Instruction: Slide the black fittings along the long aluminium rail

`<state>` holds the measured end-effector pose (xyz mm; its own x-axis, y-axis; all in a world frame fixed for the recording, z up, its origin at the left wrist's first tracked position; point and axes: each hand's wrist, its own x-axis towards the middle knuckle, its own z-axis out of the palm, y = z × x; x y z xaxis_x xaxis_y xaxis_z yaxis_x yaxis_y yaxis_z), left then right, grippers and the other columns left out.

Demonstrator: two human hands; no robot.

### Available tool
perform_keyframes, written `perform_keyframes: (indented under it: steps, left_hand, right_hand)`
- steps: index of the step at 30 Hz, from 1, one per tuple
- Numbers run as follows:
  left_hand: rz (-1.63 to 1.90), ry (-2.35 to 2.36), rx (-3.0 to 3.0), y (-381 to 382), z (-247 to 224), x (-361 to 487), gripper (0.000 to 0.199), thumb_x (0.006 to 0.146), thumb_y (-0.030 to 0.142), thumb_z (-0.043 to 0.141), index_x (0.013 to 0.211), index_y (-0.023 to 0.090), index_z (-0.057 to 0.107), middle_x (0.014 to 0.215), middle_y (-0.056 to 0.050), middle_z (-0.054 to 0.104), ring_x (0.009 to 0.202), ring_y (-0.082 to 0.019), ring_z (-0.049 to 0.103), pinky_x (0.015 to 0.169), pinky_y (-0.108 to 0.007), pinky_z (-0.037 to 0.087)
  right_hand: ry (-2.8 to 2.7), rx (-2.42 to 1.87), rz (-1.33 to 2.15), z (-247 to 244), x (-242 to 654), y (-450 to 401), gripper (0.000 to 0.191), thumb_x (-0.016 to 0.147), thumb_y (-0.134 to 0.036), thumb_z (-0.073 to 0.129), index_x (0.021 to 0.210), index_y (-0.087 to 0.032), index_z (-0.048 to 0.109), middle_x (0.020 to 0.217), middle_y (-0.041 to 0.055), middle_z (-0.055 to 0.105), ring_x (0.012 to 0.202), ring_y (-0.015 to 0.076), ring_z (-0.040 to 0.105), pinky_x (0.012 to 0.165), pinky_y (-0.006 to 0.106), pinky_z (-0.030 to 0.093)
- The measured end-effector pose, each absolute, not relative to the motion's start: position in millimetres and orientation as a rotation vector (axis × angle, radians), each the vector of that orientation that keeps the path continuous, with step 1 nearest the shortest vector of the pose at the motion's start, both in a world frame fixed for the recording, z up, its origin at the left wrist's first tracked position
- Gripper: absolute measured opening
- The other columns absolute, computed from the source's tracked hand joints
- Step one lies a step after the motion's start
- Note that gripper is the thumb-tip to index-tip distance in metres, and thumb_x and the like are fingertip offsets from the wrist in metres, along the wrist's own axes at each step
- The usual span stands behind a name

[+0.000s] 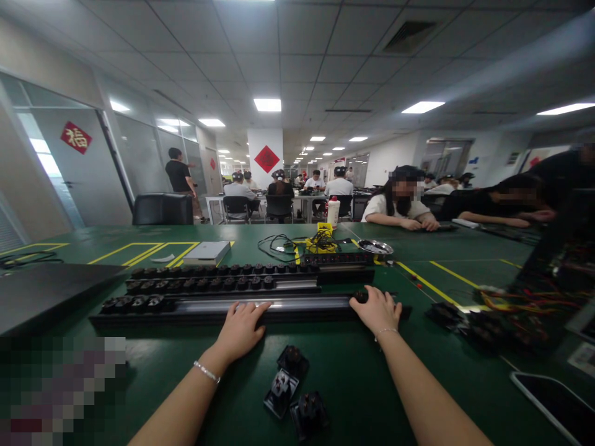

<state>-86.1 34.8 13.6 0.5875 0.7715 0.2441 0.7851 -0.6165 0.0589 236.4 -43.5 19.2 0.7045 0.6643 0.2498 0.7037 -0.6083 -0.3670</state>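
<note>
Black module (361,297) pinched narrow between thumb and forefinger of the right hand (377,308), at 3 o'clock (clock centred between the hands, 12 straight ahead), over the right part of the front rail (302,314); left hand (244,328) at 9, fingers slack and slightly spread on the same rail, nothing seen in its grasp; four seated modules (139,302) farther out at 9, on the rail's left end.

Loose trio (281,390) of black modules bunched at 6; middle rail (297,285) and far rail (346,272) just past the front one, 11 to 12, carrying module rows, in the way of a straight reach; cable tangle (274,240) and yellow bin (325,227) behind, at 12; metal dish (389,250) at 1; grey box (204,253) at 11; wire bundle (525,298) at 3; phone (553,399) at 4; black panel (56,288) at 9.

Surface: green tabletop (353,384) with yellow tape (418,282); office beyond, ceiling lights (267,105) on; co-worker (381,207) in a light top at 1; black chair (162,209) at 10.

Edges: front rail's right end pokes past the right hand; green strip shows between that rail and the trio; wider green between right forearm (423,378) and phone.
</note>
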Motion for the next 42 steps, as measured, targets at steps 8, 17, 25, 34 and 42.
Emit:
perform_keyframes:
  steps: [8,17,25,34,42]
  left_hand:
    - [-0.377,-1.362,-2.754,34.2,14.1,-86.0,0.056,0.078,0.03,0.048,0.133,0.035,0.037,0.109,-0.002,0.058,0.109,-0.021,0.048,0.105,-0.042,0.018]
    - [-0.367,-1.357,-2.74,34.0,13.8,-85.8,0.056,0.078,0.03,0.049,0.133,0.035,0.037,0.11,-0.002,0.058,0.109,-0.021,0.049,0.106,-0.042,0.018]
    - [-0.353,-1.359,-2.737,33.5,14.6,-85.7,0.055,0.079,0.029,0.048,0.133,0.034,0.037,0.111,-0.002,0.058,0.11,-0.021,0.049,0.105,-0.042,0.018]
    - [-0.38,-1.352,-2.752,33.8,14.5,-86.2,0.055,0.078,0.029,0.047,0.132,0.034,0.038,0.11,-0.002,0.058,0.109,-0.021,0.048,0.105,-0.043,0.018]
    - [-0.356,-1.374,-2.749,32.4,16.3,-84.9,0.054,0.079,0.03,0.047,0.132,0.034,0.038,0.111,-0.002,0.058,0.11,-0.021,0.048,0.105,-0.042,0.017]
  right_hand:
    - [-1.058,-2.454,-0.071,23.7,241.1,-44.9,0.053,0.076,-0.038,0.037,0.125,-0.021,0.048,0.13,0.0077,0.05,0.119,0.0267,0.042,0.105,0.051,0.016]
    - [-1.024,-2.511,-0.109,19.3,248.9,-48.9,0.06,0.073,-0.05,0.038,0.127,-0.023,0.047,0.139,0.0047,0.042,0.13,0.0312,0.026,0.105,0.055,0.012]
    - [-1.082,-2.459,-0.07,24.6,256.9,-51.0,0.056,0.076,-0.041,0.038,0.127,-0.02,0.047,0.129,0.009,0.052,0.118,0.0262,0.044,0.1,0.045,0.025]
    - [-0.97,-2.459,-0.016,18.1,262.2,-52.6,0.061,0.074,-0.049,0.039,0.13,-0.025,0.043,0.141,0.0042,0.039,0.132,0.0319,0.02,0.102,0.063,0.012]
    - [-0.952,-2.421,-0.013,19.4,264.8,-52.1,0.056,0.073,-0.043,0.042,0.127,-0.026,0.046,0.134,0.006,0.046,0.129,0.0304,0.028,0.102,0.063,0.014]
